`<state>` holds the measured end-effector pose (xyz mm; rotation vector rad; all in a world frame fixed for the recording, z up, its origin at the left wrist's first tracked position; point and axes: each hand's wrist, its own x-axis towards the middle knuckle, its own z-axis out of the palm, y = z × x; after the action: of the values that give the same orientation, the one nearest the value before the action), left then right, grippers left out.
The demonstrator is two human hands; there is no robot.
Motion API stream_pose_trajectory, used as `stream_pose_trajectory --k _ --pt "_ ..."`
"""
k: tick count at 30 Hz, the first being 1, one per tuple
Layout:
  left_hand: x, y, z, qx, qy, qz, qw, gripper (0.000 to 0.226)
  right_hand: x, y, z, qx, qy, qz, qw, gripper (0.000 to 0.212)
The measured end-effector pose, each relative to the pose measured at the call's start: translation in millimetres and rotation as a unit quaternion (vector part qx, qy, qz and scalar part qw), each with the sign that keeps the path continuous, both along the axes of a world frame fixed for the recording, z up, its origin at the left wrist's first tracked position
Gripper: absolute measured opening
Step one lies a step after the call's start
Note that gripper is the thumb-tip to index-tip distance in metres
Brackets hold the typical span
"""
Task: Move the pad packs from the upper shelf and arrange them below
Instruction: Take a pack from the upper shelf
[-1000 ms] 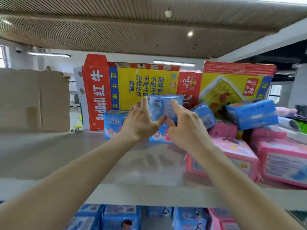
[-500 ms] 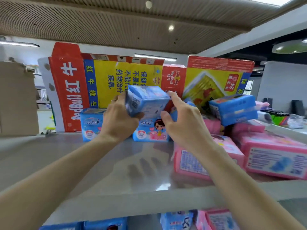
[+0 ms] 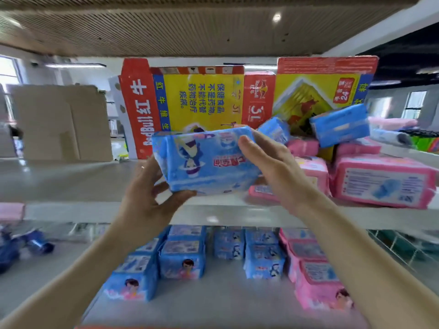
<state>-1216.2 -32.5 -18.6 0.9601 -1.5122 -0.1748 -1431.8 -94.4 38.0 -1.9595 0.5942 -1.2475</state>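
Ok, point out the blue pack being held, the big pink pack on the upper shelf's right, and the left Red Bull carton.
held blue pack (image 3: 206, 160), head view, middle of its front.
big pink pack (image 3: 382, 184), head view, centre of its label face.
left Red Bull carton (image 3: 202, 98), head view, yellow text panel.

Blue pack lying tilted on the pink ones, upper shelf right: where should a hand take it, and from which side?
Likely its near long edge, from the front. The blue pack lies tilted atop the pink packs, that edge facing outward and unobstructed; fingers over the top, thumb on the front.
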Motion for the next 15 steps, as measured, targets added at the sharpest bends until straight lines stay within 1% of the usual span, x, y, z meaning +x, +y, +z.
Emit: stream_pose_trajectory --k 1,2,3,5,7,8,9,11,13,14,15 --pt "-4 9 -8 0.013 -0.001 0.006 1.0 0.057 -8 9 -5 0.016 -0.007 0.038 0.999 0.032" --pt "-11 19 -13 0.032 0.003 0.008 0.999 0.055 -15 17 -11 0.024 -0.016 0.072 0.997 0.023" --pt "-17 29 -20 0.058 0.007 0.009 0.998 0.055 -24 25 -17 0.029 -0.019 0.089 0.995 0.021" --pt "-35 48 -31 0.103 0.029 -0.003 0.994 0.054 -39 36 -30 0.035 -0.031 0.085 0.995 0.019" --pt "-55 69 -40 0.104 0.08 -0.007 0.991 0.053 -53 46 -44 0.046 -0.058 0.07 0.995 0.02" --pt "-67 79 -46 0.102 0.127 -0.016 0.987 0.054 -60 51 -50 0.052 -0.075 0.062 0.994 0.021" --pt "-76 85 -53 0.106 0.18 -0.027 0.978 0.063 -66 56 -57 0.06 -0.094 0.057 0.992 0.019" --pt "-98 97 -68 0.152 0.274 -0.039 0.949 0.085 -76 68 -73 0.082 -0.125 0.034 0.988 0.02" --pt "-121 106 -77 0.207 0.343 -0.081 0.913 0.096 -79 80 -93 0.091 -0.145 0.0 0.985 0.03" --pt "-132 110 -79 0.228 0.37 -0.101 0.895 0.098 -78 89 -104 0.088 -0.144 -0.018 0.986 0.036" --pt "-140 112 -83 0.236 0.39 -0.119 0.882 0.095 -79 98 -116 0.076 -0.136 -0.032 0.987 0.044"
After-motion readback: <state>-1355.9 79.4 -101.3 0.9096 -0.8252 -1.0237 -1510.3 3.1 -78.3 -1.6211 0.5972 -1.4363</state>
